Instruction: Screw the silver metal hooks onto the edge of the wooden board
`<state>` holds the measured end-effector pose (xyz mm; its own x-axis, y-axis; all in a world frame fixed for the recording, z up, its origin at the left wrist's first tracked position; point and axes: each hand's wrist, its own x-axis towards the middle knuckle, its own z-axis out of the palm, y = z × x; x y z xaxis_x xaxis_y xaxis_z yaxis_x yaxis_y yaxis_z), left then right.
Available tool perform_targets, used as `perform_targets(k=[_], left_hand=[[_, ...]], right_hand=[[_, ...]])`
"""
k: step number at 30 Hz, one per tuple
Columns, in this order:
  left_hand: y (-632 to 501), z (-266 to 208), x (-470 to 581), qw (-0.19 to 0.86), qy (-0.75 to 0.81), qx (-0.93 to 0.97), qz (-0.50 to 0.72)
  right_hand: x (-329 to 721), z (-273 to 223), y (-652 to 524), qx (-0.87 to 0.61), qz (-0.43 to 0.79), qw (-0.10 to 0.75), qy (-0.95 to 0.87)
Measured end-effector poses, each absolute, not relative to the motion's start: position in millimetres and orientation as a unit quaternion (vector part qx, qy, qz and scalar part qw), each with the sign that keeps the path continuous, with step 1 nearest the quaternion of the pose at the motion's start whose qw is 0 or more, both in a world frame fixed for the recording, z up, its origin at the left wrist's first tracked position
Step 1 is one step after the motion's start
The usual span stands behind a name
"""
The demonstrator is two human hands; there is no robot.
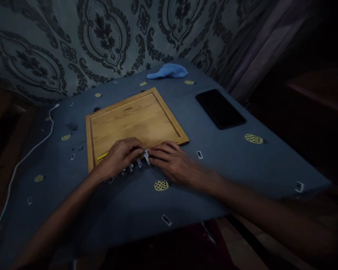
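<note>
A square wooden board [129, 123] with a raised rim lies on the table. My left hand [122, 155] is over its near edge, thumb and fingers closed in a pinch at a small metal piece [146, 156]. From the other side my right hand [173, 161] has its fingers together on that same piece; the exact grip is partly hidden. Several similar shiny metal pieces [131, 167] line up along the board's near edge, below my left hand. A yellow strip [102, 156] shows on the board, partly covered by my left hand.
A black phone [221, 108] lies right of the board, and a blue cloth [169, 71] behind it. Tiny dark bits [80, 148] are scattered to the left. A white cable [25, 153] runs along the left side. A patterned curtain [107, 37] hangs behind the table [202, 198].
</note>
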<state>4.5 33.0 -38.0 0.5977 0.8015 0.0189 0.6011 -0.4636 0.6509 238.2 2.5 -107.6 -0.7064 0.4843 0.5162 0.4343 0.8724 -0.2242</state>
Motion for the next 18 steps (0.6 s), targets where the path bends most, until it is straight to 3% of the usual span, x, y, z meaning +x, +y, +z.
perform_targets(k=[18], left_hand=[[34.1,-44.0,8.3,0.282,0.418,0.853,0.134]], right_hand=[[237.5,-108.0,3.1,-0.251,0.045,0.294,-0.921]])
